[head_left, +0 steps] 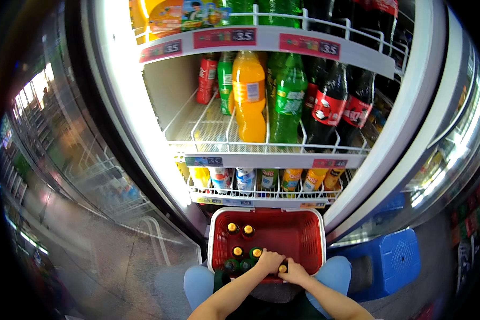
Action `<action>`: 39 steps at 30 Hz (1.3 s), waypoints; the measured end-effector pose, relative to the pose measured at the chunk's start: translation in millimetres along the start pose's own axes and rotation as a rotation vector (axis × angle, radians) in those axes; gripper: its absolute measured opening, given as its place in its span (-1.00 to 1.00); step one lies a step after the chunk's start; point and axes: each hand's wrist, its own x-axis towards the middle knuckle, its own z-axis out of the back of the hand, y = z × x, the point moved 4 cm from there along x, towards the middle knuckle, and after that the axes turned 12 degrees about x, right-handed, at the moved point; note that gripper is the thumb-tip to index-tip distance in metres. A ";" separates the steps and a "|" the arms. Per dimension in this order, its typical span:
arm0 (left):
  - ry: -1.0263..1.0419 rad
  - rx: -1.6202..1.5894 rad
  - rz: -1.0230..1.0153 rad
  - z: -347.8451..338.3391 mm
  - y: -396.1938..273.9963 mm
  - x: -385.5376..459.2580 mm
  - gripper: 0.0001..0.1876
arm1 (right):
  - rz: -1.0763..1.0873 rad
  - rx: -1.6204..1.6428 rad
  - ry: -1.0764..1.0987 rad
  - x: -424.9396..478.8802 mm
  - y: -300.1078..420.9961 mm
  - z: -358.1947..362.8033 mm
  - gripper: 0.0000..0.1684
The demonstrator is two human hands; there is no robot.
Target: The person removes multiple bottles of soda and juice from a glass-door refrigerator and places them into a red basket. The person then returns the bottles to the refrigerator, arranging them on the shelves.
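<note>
Between my knees stands a red plastic basket (292,224) with a white rim. Several dark bottles with yellow caps, such as the capped bottle (233,228), stand upright in its left half, beside green bottles with darker tops (231,265). My left hand (270,261) reaches over the basket's near side, close to a yellow-capped bottle (256,253); its fingertips are partly hidden. My right hand (295,272) has its fingers around the neck of another yellow-capped bottle (283,269) at the near wall. Whether my left hand also touches that bottle is unclear.
An upright drinks fridge is before me. Its middle shelf (224,148) holds an orange soda bottle (249,96), green soda (290,100) and cola bottles (330,104); smaller juice bottles (292,180) stand below. A glass door (116,188) is at the left, a blue plastic stool (398,260) at the right.
</note>
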 end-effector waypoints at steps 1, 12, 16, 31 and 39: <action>-0.031 -0.002 -0.009 -4.6 1.2 1.8 -0.52 | -0.013 -0.027 0.023 -0.8 5.0 -1.8 -0.06; -0.198 -0.194 -0.023 -10.3 -8.5 -2.4 -0.76 | -0.038 -0.030 -0.117 0.6 -4.4 4.7 -0.18; -0.239 -0.227 -0.025 -18.2 -16.6 -0.1 -0.76 | -0.002 -0.028 -0.136 -3.4 -4.3 8.3 -0.18; -0.229 -0.257 -0.038 -21.0 -17.4 -0.6 -0.69 | 0.062 0.013 -0.176 -5.5 -0.9 8.0 -0.22; -0.347 -0.180 -0.078 -26.3 -14.0 0.4 -0.66 | 0.039 -0.065 -0.179 -5.7 5.1 8.7 -0.12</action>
